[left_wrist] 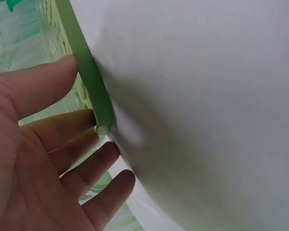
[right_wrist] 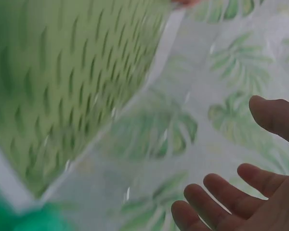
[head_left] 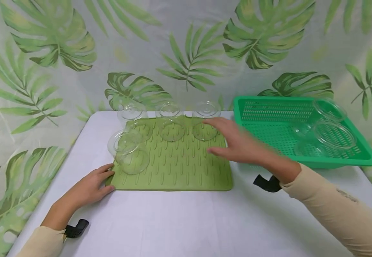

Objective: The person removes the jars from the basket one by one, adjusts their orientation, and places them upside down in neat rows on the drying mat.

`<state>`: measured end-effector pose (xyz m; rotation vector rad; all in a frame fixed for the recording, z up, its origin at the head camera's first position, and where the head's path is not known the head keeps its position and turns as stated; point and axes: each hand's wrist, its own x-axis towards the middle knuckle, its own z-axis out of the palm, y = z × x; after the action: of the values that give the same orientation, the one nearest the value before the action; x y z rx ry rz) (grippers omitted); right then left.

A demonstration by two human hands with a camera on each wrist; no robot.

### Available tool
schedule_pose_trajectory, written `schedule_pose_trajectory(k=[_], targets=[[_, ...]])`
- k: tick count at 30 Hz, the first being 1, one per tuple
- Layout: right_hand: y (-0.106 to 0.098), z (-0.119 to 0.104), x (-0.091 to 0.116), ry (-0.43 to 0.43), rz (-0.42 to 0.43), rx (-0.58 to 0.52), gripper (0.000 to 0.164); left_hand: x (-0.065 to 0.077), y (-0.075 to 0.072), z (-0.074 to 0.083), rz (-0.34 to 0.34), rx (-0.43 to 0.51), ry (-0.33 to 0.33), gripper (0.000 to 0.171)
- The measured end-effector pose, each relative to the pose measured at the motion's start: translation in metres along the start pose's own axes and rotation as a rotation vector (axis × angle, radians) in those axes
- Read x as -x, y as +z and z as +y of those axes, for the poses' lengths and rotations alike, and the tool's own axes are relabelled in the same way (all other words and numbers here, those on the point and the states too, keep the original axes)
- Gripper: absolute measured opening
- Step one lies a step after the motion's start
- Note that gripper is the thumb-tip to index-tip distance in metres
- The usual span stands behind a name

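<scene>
A green ridged drying mat [head_left: 179, 175] lies on the white table. My left hand [head_left: 94, 184] rests at its left edge, fingers spread and nearly straight, with the thumb by the near corner; the left wrist view shows fingertips touching the mat's rim [left_wrist: 89, 72]. Three clear cups stand along the back: a left cup [head_left: 132, 113], a middle cup [head_left: 172, 132] and a right cup [head_left: 206, 110]. Another clear cup [head_left: 132, 162] stands at the front left. My right hand [head_left: 238, 142], holding nothing, is over the mat's right side, thumb and fingers apart, overlapping the right cup's edge in the head view.
To the right stands a green plastic basket [head_left: 263, 160] with perforated walls, and clear cups [head_left: 333, 137] lie tilted inside it. A leaf-patterned curtain [head_left: 189, 53] hangs behind the table. White tablecloth [head_left: 173, 221] stretches in front of the mat.
</scene>
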<state>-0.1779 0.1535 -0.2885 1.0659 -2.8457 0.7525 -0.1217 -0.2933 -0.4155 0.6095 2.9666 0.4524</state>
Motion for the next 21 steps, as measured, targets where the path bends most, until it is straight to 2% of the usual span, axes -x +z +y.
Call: schedule_pose_trajectory(k=[5,10,16,21], targets=[[-0.036,0.021,0.027,0.128,0.017,0.041,0.071,-0.001,-0.001,0.002,0.004,-0.005,0.003,0.047],[-0.060,0.048,0.045,0.237,-0.010,0.104,0.077,0.003,0.004,0.004,0.014,-0.005,-0.005,0.048],[-0.098,0.104,0.070,0.399,-0.020,0.180,0.082,0.002,0.007,0.005,0.028,0.006,-0.002,0.048],[-0.124,0.152,0.082,0.511,-0.016,0.220,0.085,0.002,0.005,0.003,0.041,0.004,-0.016,0.048]])
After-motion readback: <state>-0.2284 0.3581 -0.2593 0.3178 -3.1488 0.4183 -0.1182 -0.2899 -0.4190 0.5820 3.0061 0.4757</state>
